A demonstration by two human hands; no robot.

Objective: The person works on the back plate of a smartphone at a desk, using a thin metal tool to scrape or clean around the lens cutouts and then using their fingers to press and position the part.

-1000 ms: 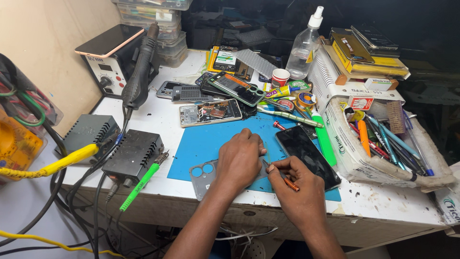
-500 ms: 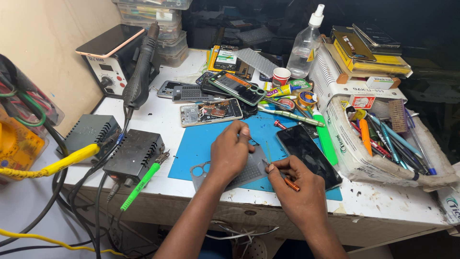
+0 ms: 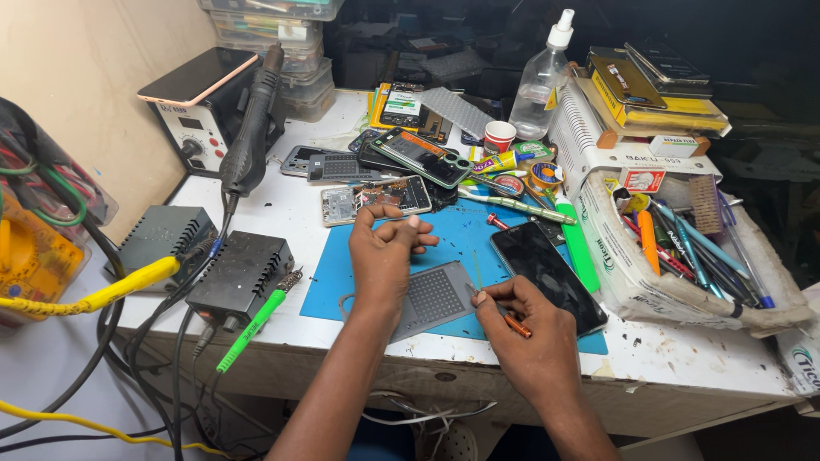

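While both hands work over the blue mat (image 3: 478, 248) on the white bench (image 3: 683, 367), items stand as follows. Left hand (image 3: 383, 256): raised above the mat, fingers (image 3: 401, 229) loosely curled inward, thumb and forefinger tips near each other; whether anything small is pinched between them cannot be told. Grey perforated metal plate (image 3: 431, 299): lies flat on the mat just below and right of the left hand, not touched by it. Right hand (image 3: 525, 337): fingers closed around a thin tool with an orange-brown handle (image 3: 517, 324), its fine tips (image 3: 475, 277) pointing up and left over the plate's right edge. Black phone (image 3: 547, 273): screen up, on the mat just right of the right hand. Opened phone body (image 3: 376, 201): at the mat's far edge, beyond the left hand. Green-handled soldering iron (image 3: 256, 329): rests at the bench's near left edge beside a dark box unit (image 3: 239, 277). Hot-air handpiece (image 3: 252, 141): stands in front of its station (image 3: 201, 107), far left. Cardboard tray of pens and tools (image 3: 675, 256): right side of the bench. Clear spray bottle (image 3: 542, 77): far side, upright.
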